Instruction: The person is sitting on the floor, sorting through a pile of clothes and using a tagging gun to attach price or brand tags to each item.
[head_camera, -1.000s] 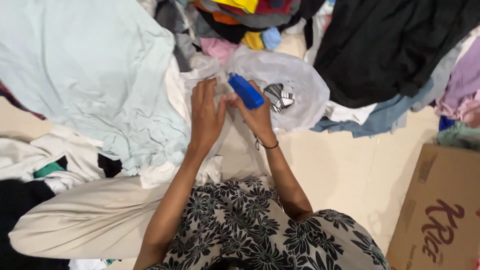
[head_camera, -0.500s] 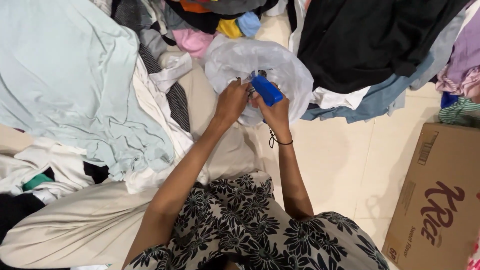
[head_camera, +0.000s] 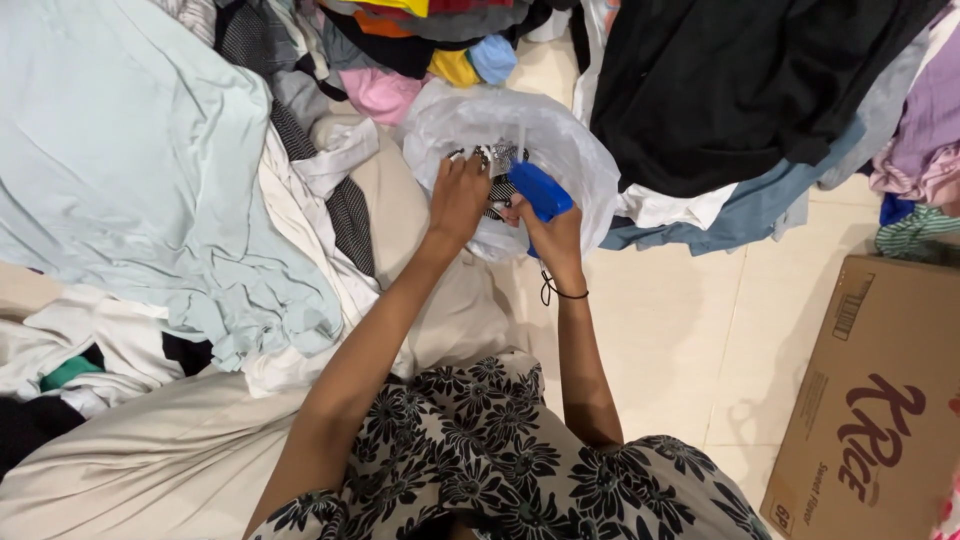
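Plastic bag (head_camera: 560, 150), thin and whitish, lies open on the floor (head_camera: 680, 330) among heaps of clothes, straight ahead of the person, with small black-and-white pieces (head_camera: 500, 160) showing at its mouth. The left hand (head_camera: 458, 200) rests on the near edge of the bag, its fingers bent over the rim and touching those small pieces; whether it actually grips anything cannot be told. The right hand (head_camera: 548, 235) is closed around a blue object (head_camera: 540, 190), which sticks up over the bag's opening just beside the left hand. A thin black band (head_camera: 560, 292) circles the right wrist. Beyond the bag lie a pink garment (head_camera: 380, 95), a yellow piece (head_camera: 455, 68) and a light blue piece (head_camera: 493, 58). To the right, a large black garment (head_camera: 740, 90) covers a grey-blue one (head_camera: 740, 215), both touching the bag's edge. To the left, a wide pale green cloth (head_camera: 130, 170) spreads over white and striped clothes (head_camera: 330, 200). A brown cardboard box (head_camera: 880, 400) stands on the tiled floor at the lower right, well apart from the bag. The person's lap shows a black-and-white flowered fabric (head_camera: 500, 460).
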